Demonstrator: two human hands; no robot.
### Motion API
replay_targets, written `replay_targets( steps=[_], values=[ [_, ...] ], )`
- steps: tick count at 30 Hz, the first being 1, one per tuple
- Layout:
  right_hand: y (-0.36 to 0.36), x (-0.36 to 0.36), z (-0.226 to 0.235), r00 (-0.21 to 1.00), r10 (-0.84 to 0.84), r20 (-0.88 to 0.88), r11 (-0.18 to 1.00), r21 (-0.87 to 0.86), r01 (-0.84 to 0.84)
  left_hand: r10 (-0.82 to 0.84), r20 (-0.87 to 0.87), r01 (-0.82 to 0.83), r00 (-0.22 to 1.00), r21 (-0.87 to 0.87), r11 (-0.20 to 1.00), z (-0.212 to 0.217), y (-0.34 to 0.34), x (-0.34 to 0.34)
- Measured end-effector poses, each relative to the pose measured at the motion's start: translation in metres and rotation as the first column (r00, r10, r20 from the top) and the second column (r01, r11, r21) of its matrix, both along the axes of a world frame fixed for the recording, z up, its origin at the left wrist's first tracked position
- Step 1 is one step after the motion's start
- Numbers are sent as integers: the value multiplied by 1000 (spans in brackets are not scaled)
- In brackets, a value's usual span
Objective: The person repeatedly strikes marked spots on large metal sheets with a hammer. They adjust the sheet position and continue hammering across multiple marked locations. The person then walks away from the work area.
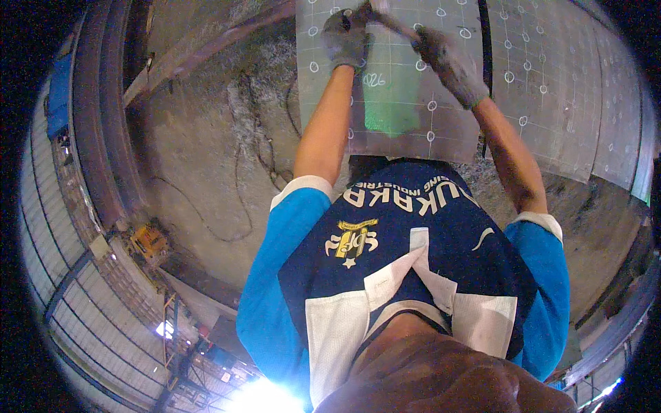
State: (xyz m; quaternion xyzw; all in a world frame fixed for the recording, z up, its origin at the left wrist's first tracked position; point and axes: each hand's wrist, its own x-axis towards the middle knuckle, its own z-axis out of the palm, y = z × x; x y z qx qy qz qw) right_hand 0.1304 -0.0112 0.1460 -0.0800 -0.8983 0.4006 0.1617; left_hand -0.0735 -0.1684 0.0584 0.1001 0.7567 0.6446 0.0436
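My right hand (pixel 451 65), in a grey work glove, is closed round the handle of a hammer (pixel 396 26). The hammer reaches left toward my other hand, its head close to the picture's upper edge. My left hand (pixel 344 41), gloved as well, is closed beside the hammer head. Whatever sits in its fingers is too dark and small to make out. Both hands are over a flat grey metal plate (pixel 323 103) marked with chalk lines, small chalk circles and some chalk writing. A greenish patch (pixel 392 107) shows on the plate between my forearms.
To the right, across a dark gap, lies another chalk-marked plate (pixel 537 131). Long steel beams (pixel 103 103) run along the left. Cables or hoses (pixel 237 172) trail over the dusty floor (pixel 200 151). A yellow machine (pixel 148 241) stands at the lower left.
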Motion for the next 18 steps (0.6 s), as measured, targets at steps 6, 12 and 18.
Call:
replay_targets(
  steps=[6, 12, 18],
  values=[
    [15, -78, 29, 992, 29, -125, 964, -259, -61, -84, 64, 89, 994, -68, 994, 0, 0, 2],
    [59, -76, -23, 976, 205, 80, 821, 529, -215, -210, -327, 18, 922, -503, 864, -8, -3, -17],
    [24, 20, -39, 979, 27, 202, 988, 142, -57, -32, -127, 32, 991, -1, 999, 2, -11, -11]
  ],
)
